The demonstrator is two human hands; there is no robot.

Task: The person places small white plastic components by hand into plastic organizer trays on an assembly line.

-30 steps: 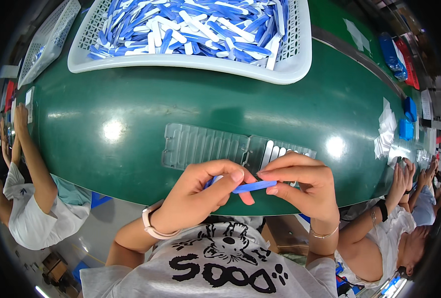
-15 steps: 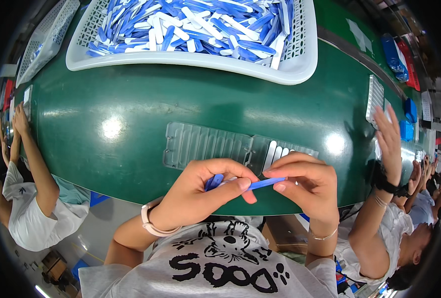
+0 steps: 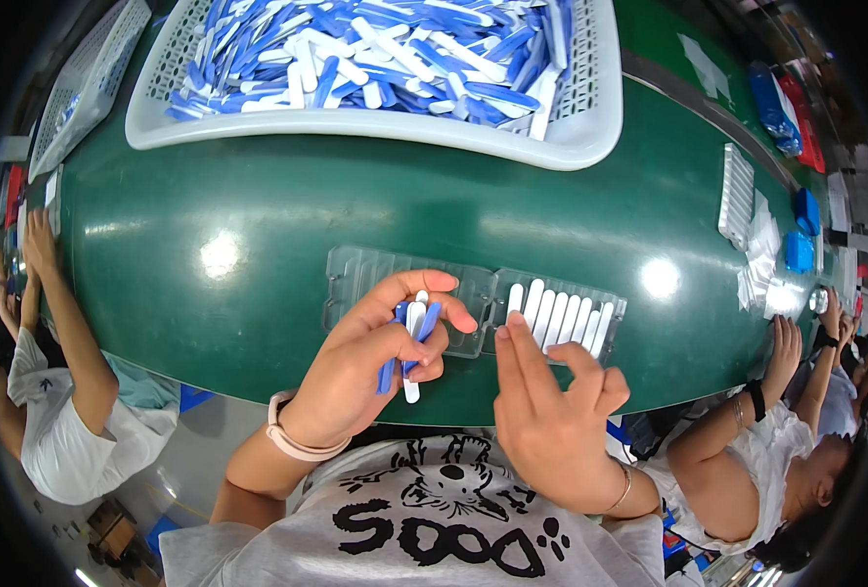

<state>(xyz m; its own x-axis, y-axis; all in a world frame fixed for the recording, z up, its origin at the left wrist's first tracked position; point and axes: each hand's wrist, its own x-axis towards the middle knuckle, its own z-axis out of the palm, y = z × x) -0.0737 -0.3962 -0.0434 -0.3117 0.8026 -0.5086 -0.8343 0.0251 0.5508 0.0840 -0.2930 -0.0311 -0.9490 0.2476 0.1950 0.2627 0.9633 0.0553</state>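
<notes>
My left hand (image 3: 356,352) is closed around several nail files (image 3: 415,318), flat round-ended strips with blue and white faces, fanned between thumb and fingers. Over the table, a clear plastic case (image 3: 356,269) lies unfolded, with grooves in both halves. White nail files (image 3: 557,315) stand side by side in its right half. My right hand (image 3: 551,421) has its index and middle fingers stretched out, their tips on the lower end of the leftmost file there. The other fingers are bent, and nothing is gripped. My left hand partly covers the case's left half.
A white perforated basket (image 3: 356,124) heaped with blue and white files stands at the far side of the green table (image 3: 287,196). Another basket (image 3: 87,88) is at far left. A ribbed tray (image 3: 737,191) and blue boxes lie right. People work on both sides.
My right hand has let go of a blue-sided file and moved down to the case, where a white file lies under its fingertips. My left hand has turned upright, still holding files.
</notes>
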